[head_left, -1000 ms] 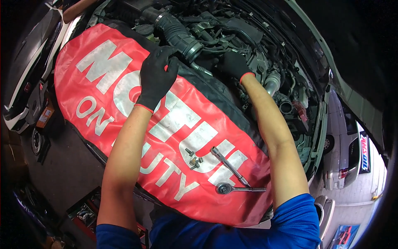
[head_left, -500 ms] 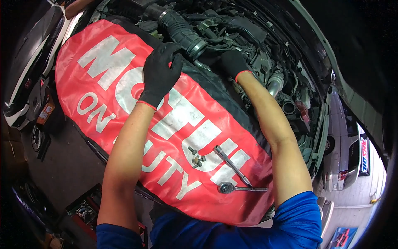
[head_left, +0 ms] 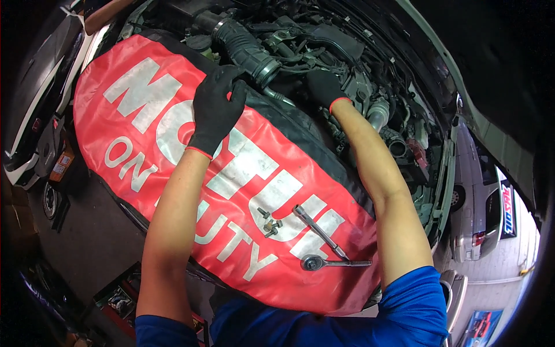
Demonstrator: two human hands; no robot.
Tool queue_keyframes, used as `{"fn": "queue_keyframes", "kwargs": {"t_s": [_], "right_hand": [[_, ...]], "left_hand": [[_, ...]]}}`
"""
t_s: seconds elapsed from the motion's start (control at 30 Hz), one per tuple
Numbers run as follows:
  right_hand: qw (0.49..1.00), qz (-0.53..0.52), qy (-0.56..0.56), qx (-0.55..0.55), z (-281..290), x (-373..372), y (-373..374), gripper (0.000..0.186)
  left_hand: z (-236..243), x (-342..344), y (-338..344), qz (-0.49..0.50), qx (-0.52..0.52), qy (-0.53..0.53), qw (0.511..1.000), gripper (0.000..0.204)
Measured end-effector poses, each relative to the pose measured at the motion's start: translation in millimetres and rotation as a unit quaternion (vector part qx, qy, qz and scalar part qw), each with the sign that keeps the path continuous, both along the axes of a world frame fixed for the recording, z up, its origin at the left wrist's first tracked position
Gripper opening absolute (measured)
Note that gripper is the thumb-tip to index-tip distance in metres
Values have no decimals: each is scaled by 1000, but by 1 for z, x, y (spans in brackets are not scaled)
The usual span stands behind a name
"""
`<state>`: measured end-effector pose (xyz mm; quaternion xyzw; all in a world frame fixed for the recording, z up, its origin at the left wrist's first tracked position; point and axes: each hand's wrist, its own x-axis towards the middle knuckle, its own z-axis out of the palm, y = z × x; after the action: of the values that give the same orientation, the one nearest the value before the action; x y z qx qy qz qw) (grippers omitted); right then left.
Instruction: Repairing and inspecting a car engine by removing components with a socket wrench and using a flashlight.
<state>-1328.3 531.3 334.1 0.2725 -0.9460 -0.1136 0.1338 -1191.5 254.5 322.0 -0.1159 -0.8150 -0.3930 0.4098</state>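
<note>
My left hand [head_left: 217, 107], in a black glove with a red cuff, leans on the upper edge of the red fender cover [head_left: 173, 202]. A gap shows between its thumb and fingers, and it holds nothing that I can see. My right hand [head_left: 326, 88], gloved alike, reaches down into the engine bay; its fingers are hidden among dark parts. Between the hands lie the end of a ribbed black intake hose [head_left: 243, 51] with a metal clamp [head_left: 267, 70] and a slim, ridged silver piece [head_left: 280, 96].
Several bolts [head_left: 270, 224], a socket on a long extension bar [head_left: 321, 232] and a ratchet [head_left: 335, 263] lie on the cover. The raised hood [head_left: 497, 69] hangs at the upper right. A parked silver vehicle [head_left: 471, 196] stands at the right. A tool tray [head_left: 121, 298] sits lower left.
The whole view has shifted slightly, so most things sit a little further left. The ridged silver piece shows more of its length. Both hands stay at nearly the same places.
</note>
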Motion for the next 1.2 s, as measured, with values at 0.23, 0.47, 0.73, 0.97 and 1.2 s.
{"fn": "queue_keyframes", "kwargs": {"t_s": [0.23,0.47,0.73,0.97,1.2], "right_hand": [[995,-52,-68,54,11,5,-4,27],[997,-29,-26,69,-6,9,-15,26],[999,-21,22,27,-2,2,-17,22],[998,-44,-18,29,7,17,-13,22],[994,-66,-39,73,-6,17,-30,26]], "left_hand": [[-2,1,0,-8,11,-11,1000,27],[-2,-2,-1,-20,18,-31,999,26],[-2,-1,1,-5,17,5,1000,22],[-2,-2,0,-11,17,-2,1000,25],[-2,0,0,0,1,-8,1000,25]]}}
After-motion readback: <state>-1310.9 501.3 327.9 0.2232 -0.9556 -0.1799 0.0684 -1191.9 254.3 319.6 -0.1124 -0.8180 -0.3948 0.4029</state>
